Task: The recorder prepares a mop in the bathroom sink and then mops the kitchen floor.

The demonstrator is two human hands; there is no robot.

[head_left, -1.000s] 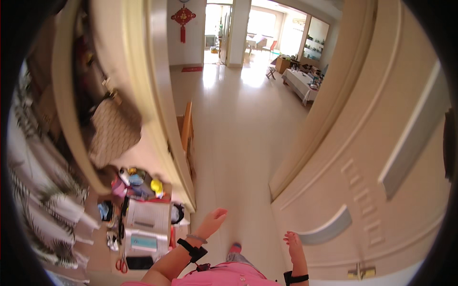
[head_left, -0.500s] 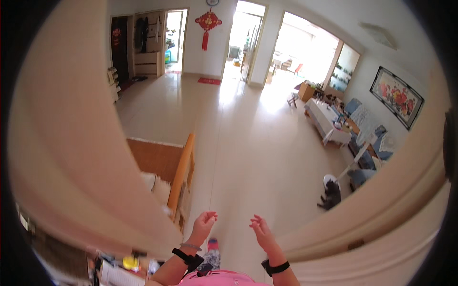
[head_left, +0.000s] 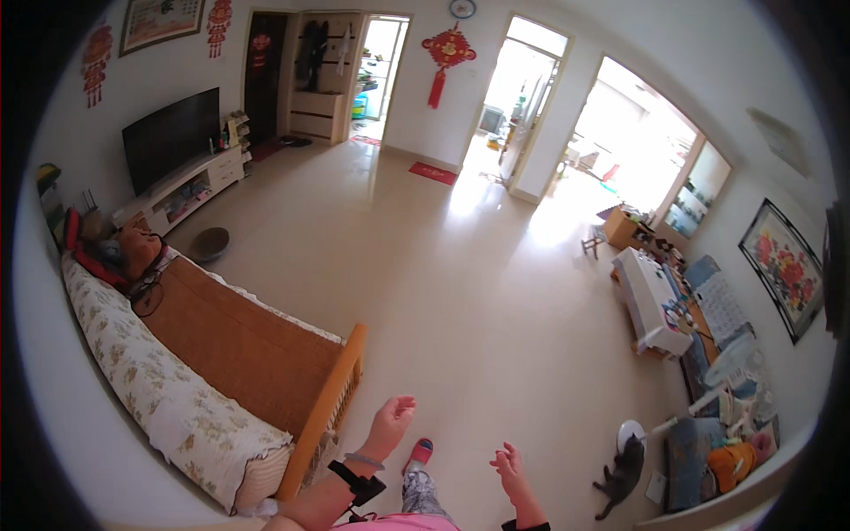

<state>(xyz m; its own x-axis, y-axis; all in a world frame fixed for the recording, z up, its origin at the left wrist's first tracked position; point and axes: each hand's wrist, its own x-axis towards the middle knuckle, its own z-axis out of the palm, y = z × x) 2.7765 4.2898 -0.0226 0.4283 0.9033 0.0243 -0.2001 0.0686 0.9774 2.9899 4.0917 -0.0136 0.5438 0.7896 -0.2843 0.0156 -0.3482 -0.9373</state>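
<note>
My left hand (head_left: 394, 423) is held out in front of me beside the wooden armrest (head_left: 328, 411) of a daybed. Its fingers are curled together, and I see nothing in them. My right hand (head_left: 510, 467) is over the tiled floor, empty, its fingers a little bent and apart. Neither hand touches anything. A black strap (head_left: 357, 482) and a bracelet (head_left: 364, 460) are on my left wrist. Below, between my hands, a foot in a red slipper (head_left: 420, 453) is on the floor.
The daybed (head_left: 239, 332) has a brown mat and floral backrest. A dark cat (head_left: 623, 473) lies near a standing fan's white base (head_left: 631, 436) on the right. Beyond are a cloth-covered table (head_left: 653, 305) and blue sofa (head_left: 695, 456). A basin (head_left: 211, 243) stands near the TV cabinet (head_left: 190, 188).
I have moved forward out of the doorway, whose frame has left most of the view. The daybed, television and more of the sofa have come into sight. Both hands remain empty.
</note>
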